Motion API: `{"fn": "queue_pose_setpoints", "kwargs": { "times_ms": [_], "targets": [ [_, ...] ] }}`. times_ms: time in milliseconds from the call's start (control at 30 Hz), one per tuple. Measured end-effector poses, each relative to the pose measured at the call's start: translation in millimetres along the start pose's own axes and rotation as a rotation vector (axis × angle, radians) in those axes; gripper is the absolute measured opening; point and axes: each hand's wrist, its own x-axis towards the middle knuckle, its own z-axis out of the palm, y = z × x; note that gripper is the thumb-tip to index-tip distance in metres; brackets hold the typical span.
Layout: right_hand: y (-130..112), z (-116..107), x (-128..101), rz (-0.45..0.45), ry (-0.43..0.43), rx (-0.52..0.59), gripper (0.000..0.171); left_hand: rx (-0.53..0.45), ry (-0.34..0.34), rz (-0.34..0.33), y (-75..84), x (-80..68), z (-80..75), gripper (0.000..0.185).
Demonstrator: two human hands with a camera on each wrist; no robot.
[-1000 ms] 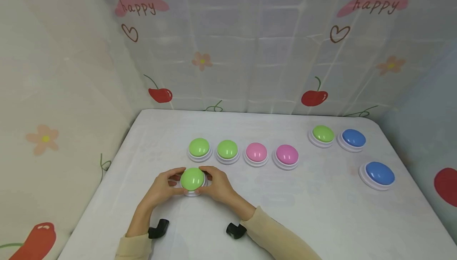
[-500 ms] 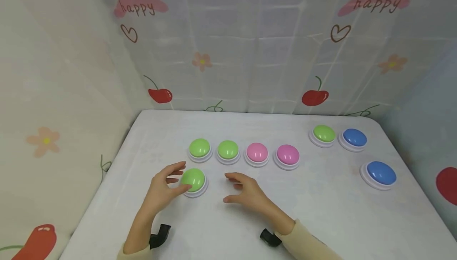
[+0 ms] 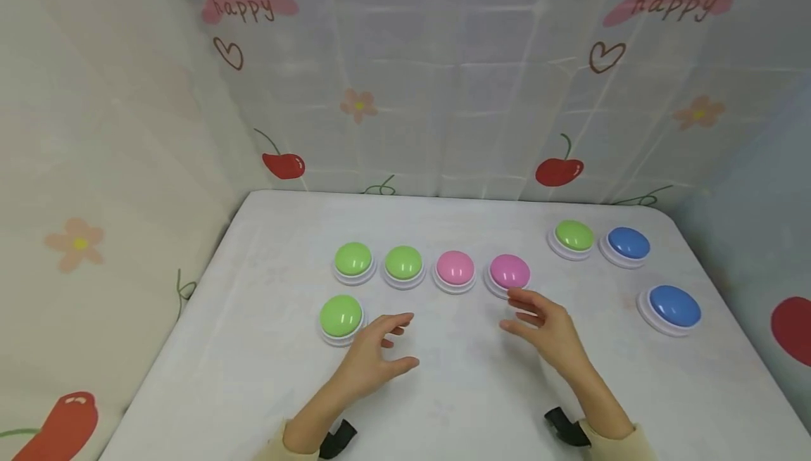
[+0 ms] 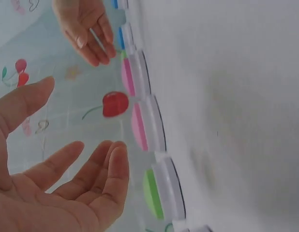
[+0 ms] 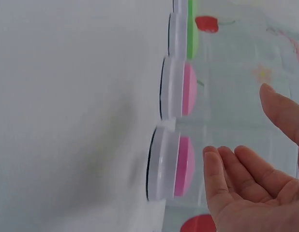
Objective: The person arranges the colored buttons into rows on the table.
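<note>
My left hand (image 3: 374,359) hovers over the table just right of the front green push button (image 3: 341,316), fingers spread and holding nothing. My right hand (image 3: 550,331) is in the air close to the front of the magenta push button (image 3: 510,271); its relaxed fingers hold nothing, and its fingertips overlap that button's white base in the head view. Left of the magenta one, in a row, stand a pink push button (image 3: 455,267) and two green ones, the inner (image 3: 403,263) and the outer (image 3: 353,259). In the right wrist view the magenta button (image 5: 184,166) is beside my fingertips.
At the right of the white table (image 3: 475,405) stand another green push button (image 3: 574,236), a blue one (image 3: 629,243) behind and a second blue one (image 3: 675,306) nearer. A printed curtain (image 3: 443,81) hangs along the table's back edge.
Both hands have let go of the front green button, which stays in place before the row. They have moved right, the right hand farther, up to the magenta button.
</note>
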Motion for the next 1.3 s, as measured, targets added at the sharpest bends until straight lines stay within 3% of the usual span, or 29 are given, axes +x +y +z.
{"fn": "queue_pose_setpoints", "kwargs": {
  "times_ms": [133, 300, 467, 833, 1300],
  "targets": [
    [10, -27, 12, 0.044, 0.159, -0.082, 0.058, -0.015, -0.018, 0.009, 3.4, 6.1, 18.6, 0.065],
    [28, -52, 39, 0.161, 0.342, -0.125, 0.069, -0.028, -0.019, 0.01, 4.7, 10.1, 33.1, 0.066],
    [45, -69, 67, 0.253, 0.447, -0.11, 0.077, -0.036, -0.024, -0.003, 4.9, 9.0, 38.5, 0.066],
    [78, -91, 108, 0.411, 0.445, -0.099, 0.087, -0.039, -0.037, -0.019, 6.2, 7.7, 42.6, 0.064],
    [93, -96, 124, 0.496, 0.391, -0.116, 0.087, -0.019, -0.034, -0.009, 4.7, 6.6, 42.8, 0.063]
  ]
}}
